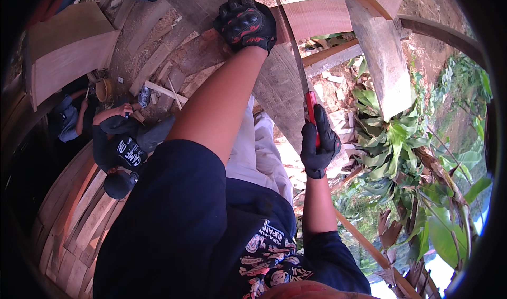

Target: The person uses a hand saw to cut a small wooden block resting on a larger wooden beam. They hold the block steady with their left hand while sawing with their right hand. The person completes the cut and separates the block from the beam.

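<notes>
Clamped around the grip of a red-handled saw [311, 101], the person's gloved right hand [320, 146] has its thumb and fingers closed on the tool, whose long thin blade points away from the body. Farther out, the gloved left hand [246, 25] rests knuckles-up on the wood with its fingers curled; whether they pinch an edge cannot be told. Beneath and beside it lies a wide grey plank [280, 82], the blade running along its right side and crossing a reddish board [319, 18] near the far end. How deep the blade sits, if it has bitten at all, does not show. Judging by this setup, good sawing calls for a wrist in line with the blade, long even strokes, light pressure and firm downward weight from the left hand, kept well aside of the teeth. As for writing, the left glove carries red lettering across its back, the wearer's dark shirt [269, 259] shows pale lettering amid a colourful print, and a co-worker [124, 148] at the left wears a dark top with bold white lettering. No label is discernible on the saw.
</notes>
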`<move>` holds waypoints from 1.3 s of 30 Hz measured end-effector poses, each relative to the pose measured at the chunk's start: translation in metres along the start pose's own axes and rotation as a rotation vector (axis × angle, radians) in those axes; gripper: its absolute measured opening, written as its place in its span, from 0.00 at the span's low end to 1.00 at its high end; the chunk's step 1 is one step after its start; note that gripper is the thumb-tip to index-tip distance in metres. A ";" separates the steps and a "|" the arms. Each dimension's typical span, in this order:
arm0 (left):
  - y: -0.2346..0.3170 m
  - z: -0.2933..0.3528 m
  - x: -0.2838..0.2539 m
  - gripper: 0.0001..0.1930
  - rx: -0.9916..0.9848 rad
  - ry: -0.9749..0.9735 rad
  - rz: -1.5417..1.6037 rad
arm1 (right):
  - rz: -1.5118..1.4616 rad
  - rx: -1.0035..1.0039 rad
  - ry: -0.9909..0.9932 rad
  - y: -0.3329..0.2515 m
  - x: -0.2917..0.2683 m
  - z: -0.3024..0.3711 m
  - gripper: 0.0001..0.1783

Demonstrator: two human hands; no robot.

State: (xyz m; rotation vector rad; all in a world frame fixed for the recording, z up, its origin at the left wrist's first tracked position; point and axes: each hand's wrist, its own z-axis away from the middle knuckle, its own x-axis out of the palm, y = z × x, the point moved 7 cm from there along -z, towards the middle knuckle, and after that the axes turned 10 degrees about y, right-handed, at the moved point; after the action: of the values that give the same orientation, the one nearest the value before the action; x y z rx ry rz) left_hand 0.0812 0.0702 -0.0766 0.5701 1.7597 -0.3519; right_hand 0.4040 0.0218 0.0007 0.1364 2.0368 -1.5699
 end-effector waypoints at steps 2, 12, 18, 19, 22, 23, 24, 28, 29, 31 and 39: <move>0.005 -0.002 -0.002 0.17 -0.008 -0.034 0.004 | 0.058 -0.074 -0.003 -0.010 -0.002 -0.002 0.27; 0.002 0.001 -0.001 0.18 -0.015 -0.005 0.012 | 0.016 -0.054 0.000 -0.029 -0.013 -0.024 0.27; 0.001 -0.004 0.000 0.20 0.041 -0.101 -0.038 | 0.035 0.008 -0.034 -0.007 -0.004 -0.006 0.29; 0.001 -0.003 0.000 0.20 0.074 -0.087 -0.078 | 0.024 0.000 -0.010 0.000 -0.004 -0.003 0.29; 0.000 -0.002 0.003 0.20 0.056 -0.067 -0.126 | -0.056 0.002 0.032 0.010 0.000 0.002 0.28; 0.001 -0.003 0.001 0.20 0.049 -0.074 -0.115 | -0.053 0.056 -0.022 0.011 0.001 0.002 0.27; -0.001 -0.002 0.001 0.20 0.030 -0.076 -0.103 | -0.049 0.049 -0.027 0.014 0.000 0.005 0.27; 0.008 -0.008 -0.002 0.21 0.040 -0.084 -0.130 | -0.103 0.012 0.012 0.022 -0.001 0.008 0.28; 0.005 -0.009 0.001 0.21 0.076 -0.086 -0.156 | -0.121 -0.017 0.024 0.022 -0.002 0.008 0.28; 0.004 -0.011 0.005 0.19 0.102 -0.030 -0.169 | -0.131 -0.022 0.019 0.023 -0.005 0.009 0.28; 0.007 -0.010 0.009 0.19 0.135 -0.165 -0.208 | -0.139 0.075 0.002 0.008 -0.018 -0.003 0.29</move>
State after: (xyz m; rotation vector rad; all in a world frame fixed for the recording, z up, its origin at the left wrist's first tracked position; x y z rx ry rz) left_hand 0.0748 0.0828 -0.0823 0.4410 1.6471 -0.6491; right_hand 0.4212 0.0315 0.0028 0.0247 2.0269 -1.7325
